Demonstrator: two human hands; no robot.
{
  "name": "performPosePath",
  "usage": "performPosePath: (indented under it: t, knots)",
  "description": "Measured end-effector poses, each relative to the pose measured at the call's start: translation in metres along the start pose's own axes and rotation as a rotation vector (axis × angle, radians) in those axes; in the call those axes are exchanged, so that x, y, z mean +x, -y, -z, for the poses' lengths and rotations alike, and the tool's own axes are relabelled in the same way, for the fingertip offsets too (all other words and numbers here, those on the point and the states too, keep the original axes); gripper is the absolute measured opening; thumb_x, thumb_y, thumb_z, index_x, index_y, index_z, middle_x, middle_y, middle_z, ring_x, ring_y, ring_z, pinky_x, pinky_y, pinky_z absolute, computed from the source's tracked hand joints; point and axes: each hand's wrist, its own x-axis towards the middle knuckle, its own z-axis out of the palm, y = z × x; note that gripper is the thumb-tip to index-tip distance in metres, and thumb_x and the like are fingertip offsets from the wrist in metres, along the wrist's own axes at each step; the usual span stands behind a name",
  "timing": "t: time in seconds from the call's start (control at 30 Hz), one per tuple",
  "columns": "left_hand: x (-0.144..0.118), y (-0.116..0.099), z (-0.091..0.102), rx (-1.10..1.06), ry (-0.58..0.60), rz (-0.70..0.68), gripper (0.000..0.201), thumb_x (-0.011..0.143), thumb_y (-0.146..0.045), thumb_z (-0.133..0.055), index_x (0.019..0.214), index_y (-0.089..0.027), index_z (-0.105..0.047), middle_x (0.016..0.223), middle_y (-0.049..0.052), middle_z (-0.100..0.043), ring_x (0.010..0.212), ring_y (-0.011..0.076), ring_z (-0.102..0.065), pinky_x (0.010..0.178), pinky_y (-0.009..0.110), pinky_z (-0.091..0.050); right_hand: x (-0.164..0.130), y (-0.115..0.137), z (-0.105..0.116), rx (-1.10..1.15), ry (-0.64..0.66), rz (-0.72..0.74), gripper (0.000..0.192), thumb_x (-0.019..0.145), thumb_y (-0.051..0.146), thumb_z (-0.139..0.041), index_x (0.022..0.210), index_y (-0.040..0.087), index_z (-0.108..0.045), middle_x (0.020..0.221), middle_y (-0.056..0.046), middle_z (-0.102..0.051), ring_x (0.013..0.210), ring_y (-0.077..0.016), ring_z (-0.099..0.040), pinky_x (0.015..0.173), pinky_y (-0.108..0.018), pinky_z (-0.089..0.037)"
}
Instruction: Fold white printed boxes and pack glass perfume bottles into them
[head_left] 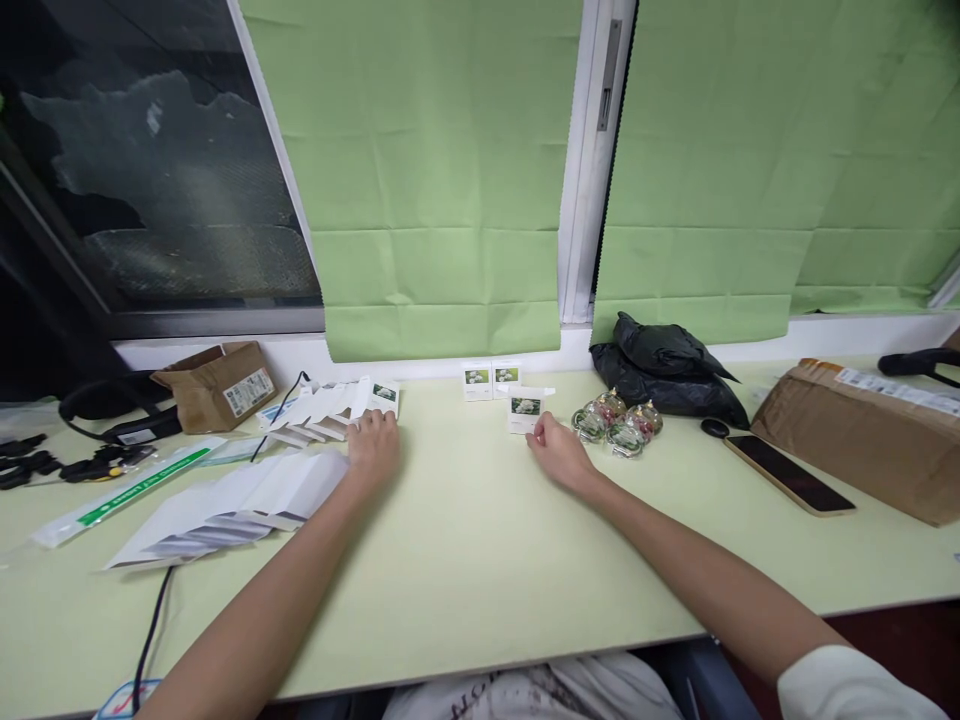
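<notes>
My right hand (561, 452) pinches the lower right edge of a small white box (527, 412) with a green-and-white picture on its front. The top flaps of that box stand open. Just behind it, two similar boxes (491, 380) stand side by side against the wall. My left hand (373, 447) has its fingers closed at the lower part of another white printed box (385, 395), at the right end of a row of white folded boxes (319, 408). Its thumb side is partly hidden. Nearer me lies a fanned stack of flat white cartons (247, 500).
Plastic-wrapped ornaments (619, 422) lie right of my right hand, with a black plastic bag (664, 370) behind. Farther right are a phone (791, 475) and a brown parcel (862, 430). At left stand an opened brown carton (221, 385), a green-striped packet (131, 490) and a black cable (154, 630).
</notes>
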Motion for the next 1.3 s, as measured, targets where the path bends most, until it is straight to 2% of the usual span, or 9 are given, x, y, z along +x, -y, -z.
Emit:
performPosePath:
  t: [0.17, 0.43, 0.67, 0.77, 0.9, 0.97, 1.07, 1.2, 1.3]
  knots:
    - [-0.004, -0.009, 0.007, -0.105, 0.027, -0.071, 0.041, 0.089, -0.010, -0.040, 0.124, -0.007, -0.060, 0.120, 0.029, -0.060, 0.113, 0.0425, -0.059, 0.094, 0.059, -0.046, -0.002, 0.003, -0.002, 0.017, 0.079, 0.107, 0.011, 0.098, 0.029, -0.057, 0.088, 0.023, -0.057, 0.075, -0.001, -0.065, 0.071, -0.0183, -0.058, 0.062, -0.028, -0.030]
    - [-0.019, -0.046, 0.015, -0.235, 0.106, -0.301, 0.037, 0.093, -0.012, -0.046, 0.126, -0.018, -0.063, 0.115, 0.019, -0.064, 0.101, 0.0323, -0.068, 0.089, 0.045, -0.051, -0.008, 0.008, -0.001, 0.058, 0.135, 0.205, 0.010, 0.098, 0.029, -0.055, 0.091, 0.024, -0.059, 0.079, 0.001, -0.068, 0.075, -0.0174, -0.060, 0.064, -0.026, -0.033]
    - [-0.036, -0.075, 0.036, -0.476, 0.039, -0.632, 0.026, 0.102, -0.023, -0.046, 0.114, -0.025, -0.069, 0.111, 0.011, -0.070, 0.104, 0.0293, -0.066, 0.093, 0.043, -0.048, -0.007, 0.008, 0.000, 0.076, 0.148, 0.226, 0.009, 0.098, 0.029, -0.057, 0.093, 0.023, -0.061, 0.081, 0.001, -0.069, 0.073, -0.0161, -0.061, 0.066, -0.025, -0.035]
    - [-0.044, -0.081, 0.048, -0.612, 0.027, -0.733, 0.029, 0.106, -0.034, -0.042, 0.119, -0.028, -0.067, 0.112, 0.007, -0.071, 0.101, 0.0259, -0.067, 0.092, 0.040, -0.049, -0.008, 0.009, 0.000, 0.097, 0.145, 0.247, 0.009, 0.099, 0.030, -0.056, 0.094, 0.024, -0.061, 0.081, 0.002, -0.069, 0.072, -0.0159, -0.061, 0.065, -0.025, -0.036]
    - [-0.045, -0.080, 0.049, -0.716, -0.043, -0.612, 0.036, 0.109, -0.034, -0.033, 0.128, -0.028, -0.063, 0.118, 0.007, -0.069, 0.105, 0.0246, -0.066, 0.093, 0.040, -0.050, -0.009, 0.011, 0.000, 0.131, 0.145, 0.265, 0.010, 0.100, 0.031, -0.055, 0.097, 0.024, -0.062, 0.083, 0.002, -0.069, 0.072, -0.0157, -0.060, 0.065, -0.025, -0.037]
    - [-0.042, -0.077, 0.041, -0.722, -0.062, -0.515, 0.036, 0.108, -0.034, -0.034, 0.131, -0.027, -0.061, 0.124, 0.008, -0.065, 0.108, 0.0250, -0.065, 0.095, 0.040, -0.050, -0.010, 0.012, 0.000, 0.153, 0.161, 0.268, 0.010, 0.100, 0.031, -0.055, 0.101, 0.025, -0.062, 0.084, 0.002, -0.069, 0.072, -0.0158, -0.060, 0.066, -0.025, -0.038]
    - [-0.037, -0.072, 0.027, -0.704, -0.019, -0.420, 0.038, 0.107, -0.036, -0.035, 0.135, -0.026, -0.060, 0.124, 0.009, -0.064, 0.109, 0.0261, -0.064, 0.094, 0.041, -0.051, -0.011, 0.013, 0.001, 0.202, 0.184, 0.286, 0.014, 0.100, 0.032, -0.056, 0.110, 0.025, -0.062, 0.093, 0.001, -0.071, 0.075, -0.0160, -0.061, 0.069, -0.027, -0.041]
    - [-0.033, -0.068, 0.018, -0.721, 0.053, -0.400, 0.041, 0.107, -0.036, -0.034, 0.138, -0.023, -0.058, 0.119, 0.009, -0.069, 0.112, 0.0285, -0.062, 0.096, 0.043, -0.050, -0.013, 0.014, 0.001, 0.240, 0.195, 0.340, 0.026, 0.099, 0.034, -0.058, 0.124, 0.025, -0.060, 0.114, -0.004, -0.070, 0.082, -0.0171, -0.062, 0.080, -0.031, -0.048]
    - [-0.033, -0.068, 0.018, -0.762, 0.060, -0.424, 0.042, 0.107, -0.034, -0.033, 0.140, -0.023, -0.058, 0.124, 0.009, -0.070, 0.113, 0.0286, -0.061, 0.096, 0.044, -0.049, -0.014, 0.014, -0.001, 0.236, 0.198, 0.345, 0.034, 0.099, 0.036, -0.058, 0.131, 0.024, -0.059, 0.118, -0.007, -0.069, 0.091, -0.0199, -0.063, 0.090, -0.036, -0.049]
